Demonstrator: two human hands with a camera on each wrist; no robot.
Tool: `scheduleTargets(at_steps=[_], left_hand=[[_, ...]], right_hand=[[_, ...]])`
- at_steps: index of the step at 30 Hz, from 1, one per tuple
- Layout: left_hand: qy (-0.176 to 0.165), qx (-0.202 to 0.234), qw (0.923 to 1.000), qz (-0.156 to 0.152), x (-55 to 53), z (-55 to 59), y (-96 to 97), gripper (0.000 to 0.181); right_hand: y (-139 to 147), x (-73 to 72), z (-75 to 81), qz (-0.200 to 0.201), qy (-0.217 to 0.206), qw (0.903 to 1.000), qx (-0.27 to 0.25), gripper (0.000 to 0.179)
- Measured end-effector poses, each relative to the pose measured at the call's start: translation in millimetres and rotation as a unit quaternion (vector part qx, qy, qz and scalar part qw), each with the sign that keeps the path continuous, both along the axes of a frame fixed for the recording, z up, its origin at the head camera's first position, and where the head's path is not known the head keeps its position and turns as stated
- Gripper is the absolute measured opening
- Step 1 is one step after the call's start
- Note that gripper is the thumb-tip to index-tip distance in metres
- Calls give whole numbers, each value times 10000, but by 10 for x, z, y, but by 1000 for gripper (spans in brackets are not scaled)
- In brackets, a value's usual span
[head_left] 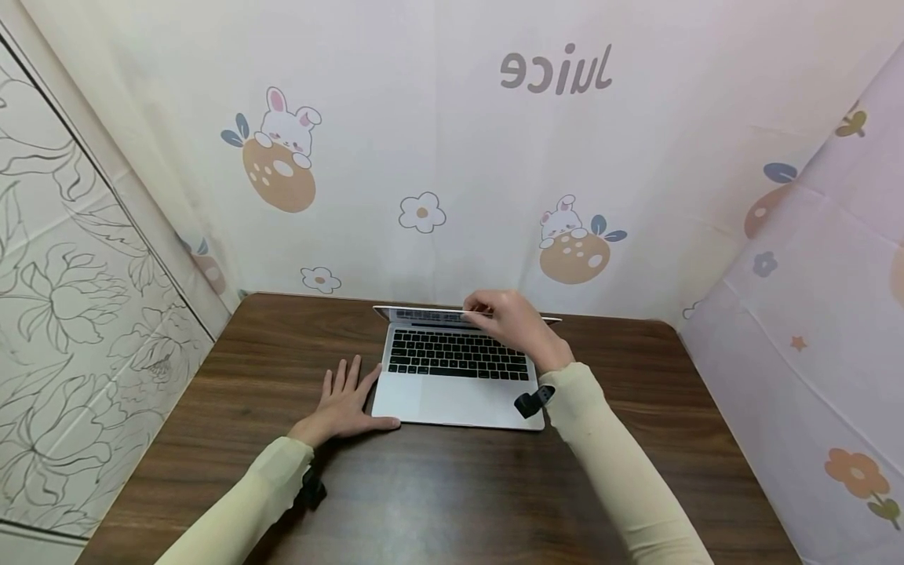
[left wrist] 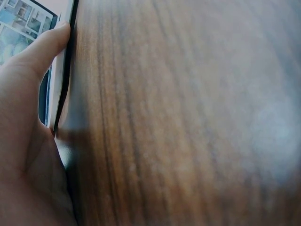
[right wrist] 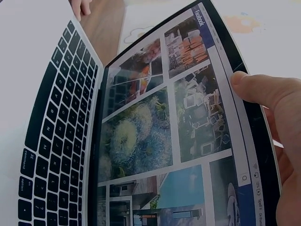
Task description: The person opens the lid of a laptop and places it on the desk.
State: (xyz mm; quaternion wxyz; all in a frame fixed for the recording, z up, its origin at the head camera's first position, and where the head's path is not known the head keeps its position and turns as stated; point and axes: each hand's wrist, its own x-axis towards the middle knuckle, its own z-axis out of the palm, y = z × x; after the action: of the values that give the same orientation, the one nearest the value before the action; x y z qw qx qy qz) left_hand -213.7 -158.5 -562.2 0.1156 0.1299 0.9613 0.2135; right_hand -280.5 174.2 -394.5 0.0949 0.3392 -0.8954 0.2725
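Observation:
A silver laptop (head_left: 452, 402) with black keys lies on the wooden table, its screen lid (head_left: 424, 315) raised. The right hand (head_left: 519, 323) pinches the lid's top edge, thumb on the screen side and fingers behind. In the right wrist view, the lit screen (right wrist: 141, 132) shows a page of pictures under a blue bar. At the laptop's front left corner is the left hand (head_left: 344, 406), fingers straight and spread on the table. Its thumb (left wrist: 47, 44) rests at the front edge, also visible in the left wrist view.
The brown wooden table (head_left: 452, 502) extends around the laptop. Behind it hangs a pale printed curtain (head_left: 424, 118), close to the back edge. A white panel with flower line drawings (head_left: 78, 314) stands at the left; more printed cloth (head_left: 798, 353) hangs on the right.

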Motion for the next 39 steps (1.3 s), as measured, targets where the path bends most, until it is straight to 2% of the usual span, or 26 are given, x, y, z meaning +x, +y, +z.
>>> scheduleTargets(at_steps=[13,18,24,31,39], left_hand=[[46,-10,10000,12,-17,-22,4,125],[84,-53,10000,9,2,1,11,126],[97,117,9999,-27,12,73,24,126],[-2,57,10000,4,20,82,22,126],[-61,9,10000,22,25,107,17,126]], right_hand=[[-11,-67,29,-116,-104,9999,16,11],[-13,-83,27,-102,-73,9999,-17,10],[-8,-99,58,-123,-44,9999,14,10],[-8,-140,66,-168,-61,9998,76,11],[-27,-206,53,-211,19,9996,-185,7]])
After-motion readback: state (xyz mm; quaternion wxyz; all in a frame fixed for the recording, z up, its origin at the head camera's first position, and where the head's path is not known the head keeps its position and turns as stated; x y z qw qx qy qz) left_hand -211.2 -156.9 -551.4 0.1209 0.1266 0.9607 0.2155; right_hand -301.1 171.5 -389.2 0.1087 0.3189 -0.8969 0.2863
